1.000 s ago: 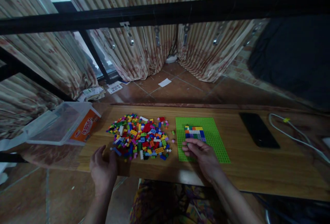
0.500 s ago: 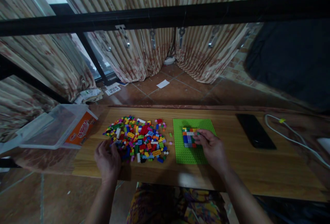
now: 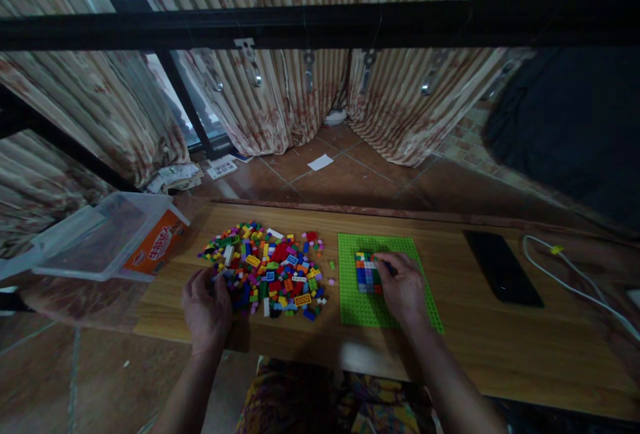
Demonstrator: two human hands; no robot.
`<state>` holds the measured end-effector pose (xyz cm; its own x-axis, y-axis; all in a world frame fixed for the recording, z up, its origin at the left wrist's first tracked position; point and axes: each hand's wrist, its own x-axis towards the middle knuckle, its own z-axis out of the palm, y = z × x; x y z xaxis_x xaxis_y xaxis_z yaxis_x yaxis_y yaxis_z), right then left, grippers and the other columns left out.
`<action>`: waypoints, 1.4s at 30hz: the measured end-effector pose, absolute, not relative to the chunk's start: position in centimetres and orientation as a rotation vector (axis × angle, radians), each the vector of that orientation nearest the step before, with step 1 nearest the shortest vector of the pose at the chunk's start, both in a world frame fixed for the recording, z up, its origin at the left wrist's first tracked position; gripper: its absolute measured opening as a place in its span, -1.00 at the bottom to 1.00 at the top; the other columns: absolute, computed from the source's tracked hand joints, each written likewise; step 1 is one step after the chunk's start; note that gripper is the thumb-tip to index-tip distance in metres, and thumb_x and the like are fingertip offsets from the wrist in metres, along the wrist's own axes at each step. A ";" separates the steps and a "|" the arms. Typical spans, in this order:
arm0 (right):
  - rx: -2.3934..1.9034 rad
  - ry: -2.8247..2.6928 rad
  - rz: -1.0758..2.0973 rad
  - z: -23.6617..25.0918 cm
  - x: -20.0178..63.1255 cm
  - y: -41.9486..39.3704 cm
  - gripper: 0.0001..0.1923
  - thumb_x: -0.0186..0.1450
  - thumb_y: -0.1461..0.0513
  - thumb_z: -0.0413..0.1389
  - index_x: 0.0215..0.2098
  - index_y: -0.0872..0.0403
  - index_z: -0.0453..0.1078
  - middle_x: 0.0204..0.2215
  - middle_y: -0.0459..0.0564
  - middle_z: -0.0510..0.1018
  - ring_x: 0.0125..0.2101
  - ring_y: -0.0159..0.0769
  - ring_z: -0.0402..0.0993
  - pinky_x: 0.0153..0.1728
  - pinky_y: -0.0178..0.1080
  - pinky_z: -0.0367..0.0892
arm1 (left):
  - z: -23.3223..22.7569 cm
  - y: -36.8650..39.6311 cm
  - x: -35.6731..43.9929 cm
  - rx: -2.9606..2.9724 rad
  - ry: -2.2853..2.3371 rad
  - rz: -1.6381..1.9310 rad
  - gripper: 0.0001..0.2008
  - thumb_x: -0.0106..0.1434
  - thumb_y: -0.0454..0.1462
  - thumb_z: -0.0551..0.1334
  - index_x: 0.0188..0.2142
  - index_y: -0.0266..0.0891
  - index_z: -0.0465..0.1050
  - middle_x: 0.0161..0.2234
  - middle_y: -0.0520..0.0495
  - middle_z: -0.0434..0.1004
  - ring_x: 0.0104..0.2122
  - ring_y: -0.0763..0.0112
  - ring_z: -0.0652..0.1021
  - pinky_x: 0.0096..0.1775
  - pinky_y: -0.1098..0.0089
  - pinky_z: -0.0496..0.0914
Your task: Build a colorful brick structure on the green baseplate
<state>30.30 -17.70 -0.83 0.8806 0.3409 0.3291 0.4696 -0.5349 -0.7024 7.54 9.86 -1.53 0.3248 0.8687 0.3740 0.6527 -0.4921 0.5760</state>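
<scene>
A heap of small toy building bricks (image 3: 280,267) in many colours lies on the wooden table. At its lower left edge rests my left hand (image 3: 207,307), fingers loosely bent and apart, touching the bricks with nothing visible in its grasp. Right of the heap is a green studded baseplate (image 3: 350,311). A compact patch of bricks (image 3: 367,275), with blue, white, red and yellow ones, sits on it. My right hand (image 3: 406,284) is over the plate, its fingertips pinched at the patch's upper right corner. Whatever they pinch is hidden by the fingers.
A clear plastic box (image 3: 105,241) with an orange label stands at the table's left end. Toward the right lie a black phone (image 3: 503,267) and a white cable (image 3: 575,281). Behind the wooden table (image 3: 480,354) run a dark metal rail (image 3: 320,26) and striped curtains (image 3: 280,101).
The view has shifted slightly. My right hand's fingertips have moved a little left and closer onto the patch's upper right corner. My left hand stays by the heap.
</scene>
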 end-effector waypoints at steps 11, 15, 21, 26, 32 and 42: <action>-2.258 -0.665 -0.257 -2.1 30.3 -17.5 -0.69 0.30 0.07 0.00 -0.24 0.02 0.54 -0.30 0.06 0.60 -0.25 -0.11 0.42 -0.18 -0.07 0.30 | -1.1 9.6 7.6 2.246 1.401 0.890 -0.67 0.26 -0.11 0.07 -0.12 -0.27 0.40 -0.03 -0.24 0.41 0.05 0.10 0.39 0.10 0.11 0.28; -2.262 -0.687 -0.291 -2.0 30.3 -17.5 -0.69 0.30 0.07 0.01 -0.27 0.03 0.54 -0.33 0.06 0.61 -0.28 -0.11 0.44 -0.21 -0.09 0.31 | -1.2 9.6 7.7 2.252 1.391 0.902 -0.67 0.26 -0.11 0.07 -0.12 -0.27 0.40 -0.04 -0.25 0.41 0.03 0.11 0.39 0.10 0.11 0.29; -2.268 -0.693 -0.302 -1.9 30.2 -17.5 -0.71 0.30 0.10 0.02 -0.32 0.03 0.55 -0.38 0.04 0.61 -0.33 -0.13 0.46 -0.26 -0.13 0.32 | -1.3 9.7 7.7 2.262 1.379 0.920 -0.64 0.27 -0.11 0.05 -0.13 -0.30 0.42 -0.07 -0.27 0.43 0.01 0.11 0.41 0.09 0.12 0.30; -2.254 -0.732 -0.314 -2.0 30.2 -17.6 -0.73 0.30 0.11 0.02 -0.35 0.01 0.54 -0.39 0.02 0.61 -0.34 -0.15 0.45 -0.25 -0.13 0.32 | -1.5 9.7 7.7 2.245 1.376 0.935 -0.66 0.26 -0.11 0.06 -0.12 -0.28 0.42 -0.07 -0.25 0.43 -0.01 0.13 0.42 0.09 0.13 0.30; -2.165 -0.571 -0.316 -2.3 30.2 -18.0 -0.73 0.27 0.07 0.07 -0.29 0.04 0.53 -0.34 0.07 0.61 -0.29 -0.14 0.47 -0.21 -0.10 0.35 | -1.4 9.6 7.7 2.234 1.378 0.924 -0.66 0.26 -0.12 0.07 -0.10 -0.27 0.42 -0.06 -0.24 0.42 0.01 0.13 0.41 0.10 0.13 0.29; -2.195 -0.522 -0.196 -2.5 32.2 -17.5 -0.63 0.22 -0.02 0.10 -0.25 0.08 0.53 -0.27 0.11 0.60 -0.21 -0.09 0.47 -0.12 -0.04 0.31 | -1.2 9.4 7.8 2.231 1.405 0.894 -0.63 0.27 -0.12 0.06 -0.08 -0.31 0.42 -0.03 -0.28 0.43 0.01 0.10 0.41 0.09 0.11 0.30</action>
